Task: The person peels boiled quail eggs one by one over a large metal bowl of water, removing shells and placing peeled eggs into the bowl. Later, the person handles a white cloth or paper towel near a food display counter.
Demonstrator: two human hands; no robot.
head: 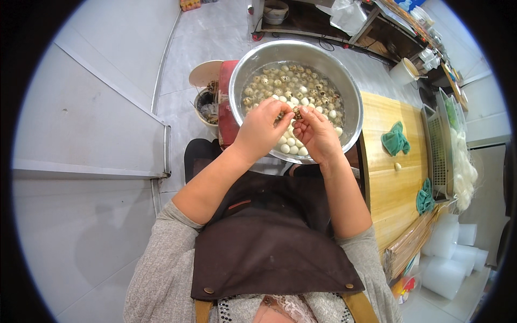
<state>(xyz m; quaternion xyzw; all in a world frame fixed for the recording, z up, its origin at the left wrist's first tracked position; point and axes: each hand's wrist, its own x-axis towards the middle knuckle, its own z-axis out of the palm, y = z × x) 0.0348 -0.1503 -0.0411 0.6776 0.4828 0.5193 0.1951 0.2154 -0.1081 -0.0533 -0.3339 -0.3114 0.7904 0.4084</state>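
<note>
A large steel basin (pixel 350 121) stands before me, holding water and many small eggs. Speckled quail eggs (pixel 278 82) in their shells lie at its far side, under water. Peeled white eggs (pixel 291 142) are heaped at the near side, partly behind my hands. Above them, my right hand (pixel 319 135) grips a speckled quail egg (pixel 297 112) between thumb and fingers. From the other side my left hand (pixel 260 127) pinches at the same egg's shell with its thumb and fingertips. My fingers hide much of this egg.
A red stool (pixel 228 125) is beneath the basin's left side. Beyond it stands a bin (pixel 208 109) with shell scraps. On the wooden table (pixel 387 181) at right lie green cloths (pixel 396 139), one egg (pixel 398 166) and a plastic basket (pixel 437 149). A white wall panel (pixel 93 117) borders the left.
</note>
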